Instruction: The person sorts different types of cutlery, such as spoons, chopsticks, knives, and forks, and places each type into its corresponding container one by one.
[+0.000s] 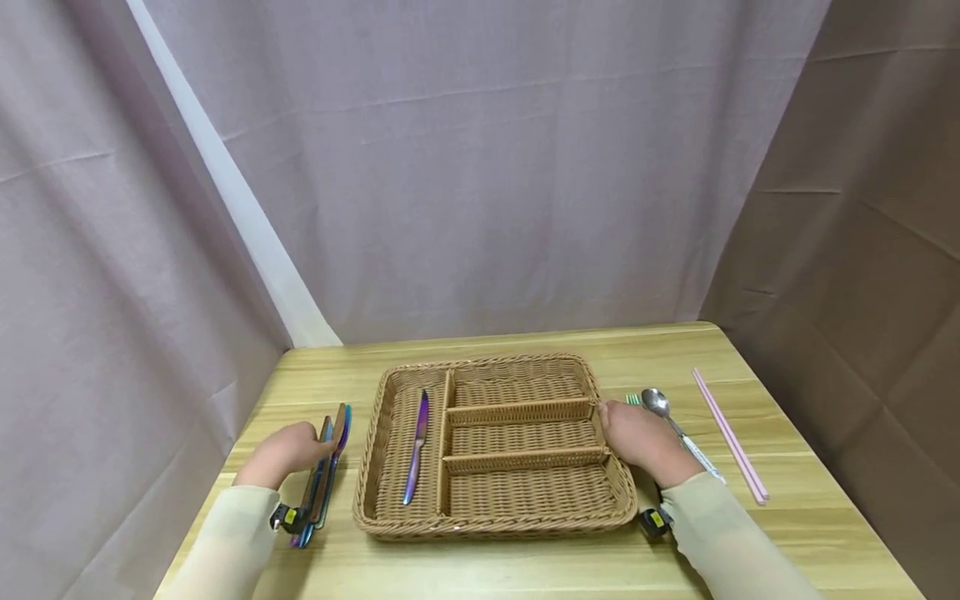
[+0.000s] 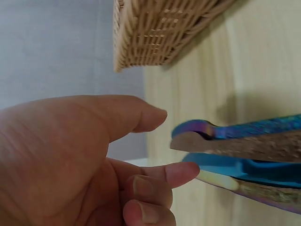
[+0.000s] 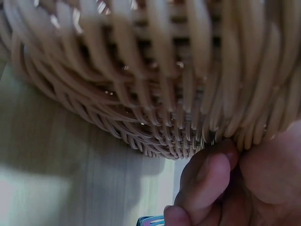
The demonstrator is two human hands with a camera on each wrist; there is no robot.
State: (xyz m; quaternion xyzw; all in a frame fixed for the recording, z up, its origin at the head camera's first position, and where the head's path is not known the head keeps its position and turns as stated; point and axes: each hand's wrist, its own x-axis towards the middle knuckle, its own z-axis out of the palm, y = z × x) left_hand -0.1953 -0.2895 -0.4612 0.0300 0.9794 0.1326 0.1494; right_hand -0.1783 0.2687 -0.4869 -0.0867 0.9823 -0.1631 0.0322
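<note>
A wicker cutlery basket (image 1: pixel 522 525) with several compartments sits mid-table. My right hand (image 1: pixel 645 437) grips its right rim; in the right wrist view, bent fingers (image 3: pixel 214 181) and the thumb pinch the woven edge. One iridescent purple table knife (image 1: pixel 417 446) lies lengthwise in the basket's long left compartment. Left of the basket, my left hand (image 1: pixel 285 454) is over a group of table knives (image 2: pixel 254 146), some blue-purple, some brownish. Its thumb and index finger are spread apart, the index fingertip (image 2: pixel 187 173) right at a blue knife's end, while the other fingers bend inward.
Right of the basket lie a spoon (image 1: pixel 656 402) and a fork (image 1: pixel 633 399) with green tines, partly hidden by my right hand. Pink chopsticks (image 1: pixel 731 437) lie farther right. Grey curtains (image 1: pixel 510 183) surround the wooden table (image 1: pixel 465 571) at the back and sides.
</note>
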